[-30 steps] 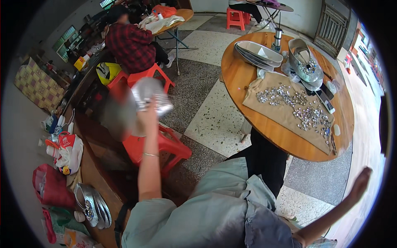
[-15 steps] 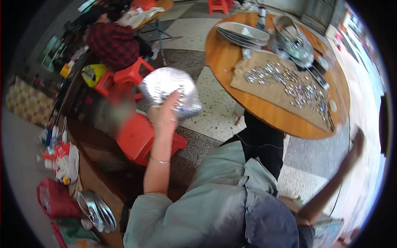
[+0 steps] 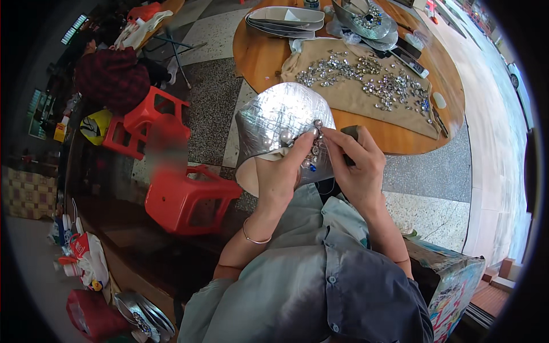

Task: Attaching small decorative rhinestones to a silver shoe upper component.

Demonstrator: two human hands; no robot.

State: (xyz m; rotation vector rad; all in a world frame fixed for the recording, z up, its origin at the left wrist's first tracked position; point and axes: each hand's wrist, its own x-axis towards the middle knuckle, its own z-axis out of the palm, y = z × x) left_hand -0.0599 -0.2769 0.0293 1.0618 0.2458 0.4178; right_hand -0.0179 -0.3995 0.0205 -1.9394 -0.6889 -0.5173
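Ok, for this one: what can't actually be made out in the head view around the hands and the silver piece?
- The silver foil-covered piece: its lower edge is covered by the left hand.
- The right hand: its fingertips hide whatever small item they pinch.
- The beads and gems on the piece: too small to tell apart.
- The patch beside the red stool: blurred.
- The metal trays on the round table: cut off by the top edge.

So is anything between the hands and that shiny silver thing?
Nothing visible. The left hand and right hand both already touch the silver foil-covered dome, fingers meeting at its row of beads and gems.
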